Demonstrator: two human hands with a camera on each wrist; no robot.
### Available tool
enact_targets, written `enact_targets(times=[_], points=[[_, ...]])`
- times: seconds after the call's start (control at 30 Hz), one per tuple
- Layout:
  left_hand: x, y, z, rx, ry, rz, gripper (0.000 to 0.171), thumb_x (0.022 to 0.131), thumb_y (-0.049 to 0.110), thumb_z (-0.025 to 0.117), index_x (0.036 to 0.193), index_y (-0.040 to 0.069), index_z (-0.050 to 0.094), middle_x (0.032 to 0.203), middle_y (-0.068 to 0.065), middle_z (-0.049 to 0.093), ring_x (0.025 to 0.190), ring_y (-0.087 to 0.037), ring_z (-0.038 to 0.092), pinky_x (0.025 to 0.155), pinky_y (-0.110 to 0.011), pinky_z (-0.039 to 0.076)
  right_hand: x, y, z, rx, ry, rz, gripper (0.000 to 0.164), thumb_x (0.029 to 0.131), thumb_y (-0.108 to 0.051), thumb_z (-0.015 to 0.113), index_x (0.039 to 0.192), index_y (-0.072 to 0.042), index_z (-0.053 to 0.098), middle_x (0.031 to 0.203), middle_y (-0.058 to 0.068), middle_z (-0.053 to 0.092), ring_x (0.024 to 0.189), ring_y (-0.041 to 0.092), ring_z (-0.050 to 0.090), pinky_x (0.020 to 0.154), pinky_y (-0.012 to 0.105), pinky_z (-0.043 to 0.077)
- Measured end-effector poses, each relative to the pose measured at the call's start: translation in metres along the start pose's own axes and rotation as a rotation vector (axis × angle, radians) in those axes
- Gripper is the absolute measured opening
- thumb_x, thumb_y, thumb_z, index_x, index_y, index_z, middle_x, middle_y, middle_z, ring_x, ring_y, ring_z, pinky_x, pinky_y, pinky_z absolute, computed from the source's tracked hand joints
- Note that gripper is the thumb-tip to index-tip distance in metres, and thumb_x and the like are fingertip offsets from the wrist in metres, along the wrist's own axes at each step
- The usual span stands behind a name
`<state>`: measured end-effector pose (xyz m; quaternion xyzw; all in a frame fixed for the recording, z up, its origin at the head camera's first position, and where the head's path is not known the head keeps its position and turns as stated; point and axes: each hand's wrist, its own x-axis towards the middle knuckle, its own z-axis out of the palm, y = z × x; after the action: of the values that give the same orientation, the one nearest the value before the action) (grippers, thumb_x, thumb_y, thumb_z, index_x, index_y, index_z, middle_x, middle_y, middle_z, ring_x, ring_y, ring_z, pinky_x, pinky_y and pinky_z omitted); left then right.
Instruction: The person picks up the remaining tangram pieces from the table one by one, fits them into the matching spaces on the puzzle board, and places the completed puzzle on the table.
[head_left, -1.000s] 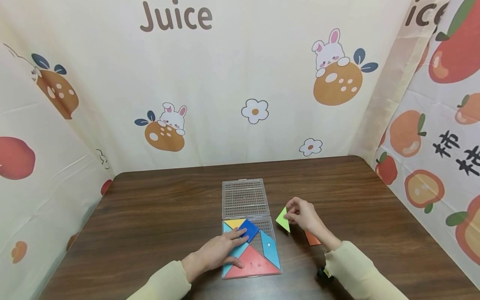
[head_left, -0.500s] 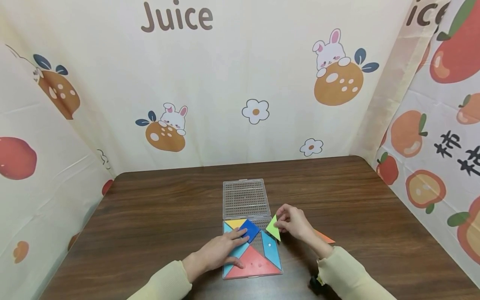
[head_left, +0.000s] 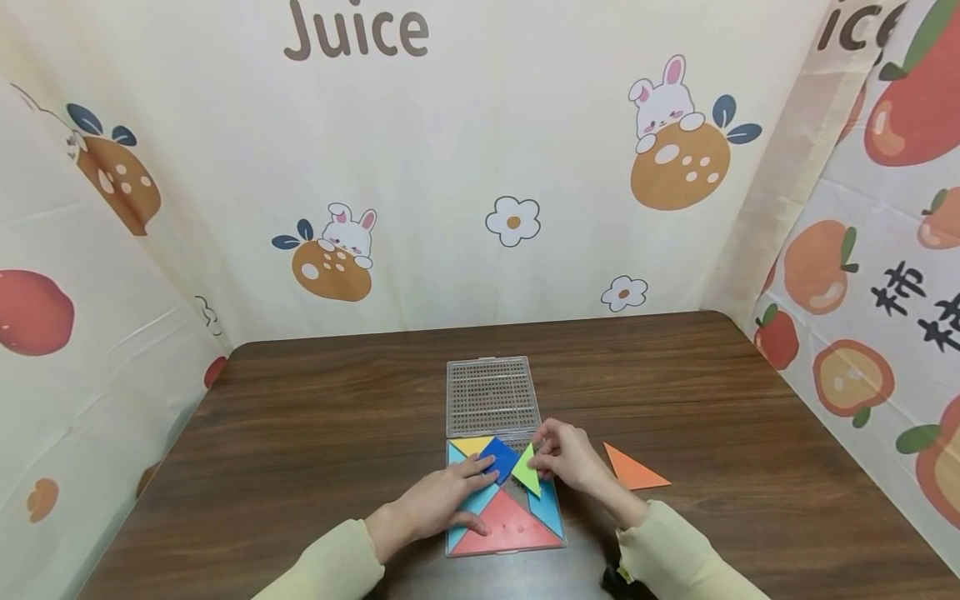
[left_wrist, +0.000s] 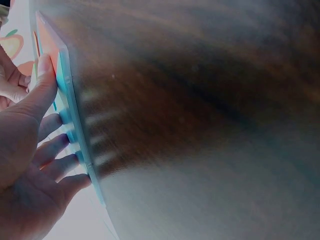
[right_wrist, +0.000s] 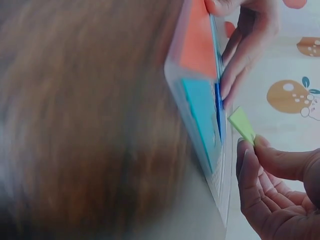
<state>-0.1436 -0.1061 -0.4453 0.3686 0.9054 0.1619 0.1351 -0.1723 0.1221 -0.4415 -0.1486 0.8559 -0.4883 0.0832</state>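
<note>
Currently our right hand [head_left: 566, 457] pinches the green triangle [head_left: 527, 472] over the one o'clock side of the tray [head_left: 515, 492]; our left hand [head_left: 441, 502], fingers spread, rests on the blue square [head_left: 503, 459].

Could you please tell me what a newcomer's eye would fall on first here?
Probably the lime-green triangle, which the right hand pinches over the open plastic case. Next might come the large red triangle along the case's near edge, where the left hand rests its thumb. The orange triangle also stands out, lying apart on the brown table to the right.
</note>
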Motion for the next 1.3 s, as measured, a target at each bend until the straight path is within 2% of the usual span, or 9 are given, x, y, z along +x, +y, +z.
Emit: enact_targets(times=[0.37, 0.63, 0.93, 1.13, 1.3], points=[[0.000, 0.000, 0.000, 0.003, 0.000, 0.006, 0.068, 0.077, 0.052, 0.054, 0.133, 0.015, 0.043, 0.140, -0.004, 0.032, 0.128, -0.026, 0.029, 0.091, -0.042, 0.039, -0.001, 0.000, 0.013, 0.027, -0.017, 0.005, 0.021, 0.073, 0.004, 0.068, 0.085, 0.002, 0.051, 0.060, 0.005, 0.060, 0.048, 0.015, 0.057, 0.046, 0.025, 0.049], [0.000, 0.000, 0.001, -0.003, 0.003, 0.000, 0.068, 0.077, 0.052, 0.054, 0.133, 0.015, 0.043, 0.140, -0.004, 0.033, 0.127, -0.027, 0.029, 0.090, -0.042, 0.040, -0.001, -0.002, 0.016, 0.012, -0.026, 0.017, 0.021, 0.073, 0.003, 0.068, 0.084, 0.002, 0.051, 0.061, 0.004, 0.060, 0.048, 0.014, 0.057, 0.046, 0.025, 0.049], [0.000, -0.001, 0.002, -0.021, -0.006, -0.014, 0.068, 0.077, 0.054, 0.053, 0.133, 0.016, 0.043, 0.141, -0.002, 0.032, 0.128, -0.026, 0.029, 0.089, -0.043, 0.040, -0.002, -0.002, 0.018, -0.005, -0.040, -0.006, 0.019, 0.073, 0.004, 0.068, 0.083, 0.002, 0.052, 0.059, 0.004, 0.059, 0.047, 0.012, 0.057, 0.044, 0.024, 0.048], [0.000, -0.001, 0.002, -0.013, -0.002, -0.006, 0.069, 0.077, 0.054, 0.053, 0.133, 0.016, 0.043, 0.141, -0.002, 0.032, 0.127, -0.026, 0.029, 0.089, -0.042, 0.040, -0.001, -0.002, 0.018, -0.045, -0.036, -0.012, 0.020, 0.072, 0.002, 0.069, 0.082, 0.001, 0.052, 0.058, 0.002, 0.058, 0.046, 0.011, 0.056, 0.044, 0.023, 0.047], [0.000, -0.002, 0.002, 0.001, 0.003, 0.008, 0.068, 0.077, 0.053, 0.053, 0.133, 0.015, 0.043, 0.141, -0.003, 0.032, 0.128, -0.026, 0.029, 0.090, -0.041, 0.040, 0.000, -0.004, 0.017, -0.145, -0.015, -0.024, 0.022, 0.071, -0.001, 0.072, 0.081, -0.001, 0.053, 0.059, -0.002, 0.052, 0.048, 0.008, 0.049, 0.044, 0.019, 0.044]])
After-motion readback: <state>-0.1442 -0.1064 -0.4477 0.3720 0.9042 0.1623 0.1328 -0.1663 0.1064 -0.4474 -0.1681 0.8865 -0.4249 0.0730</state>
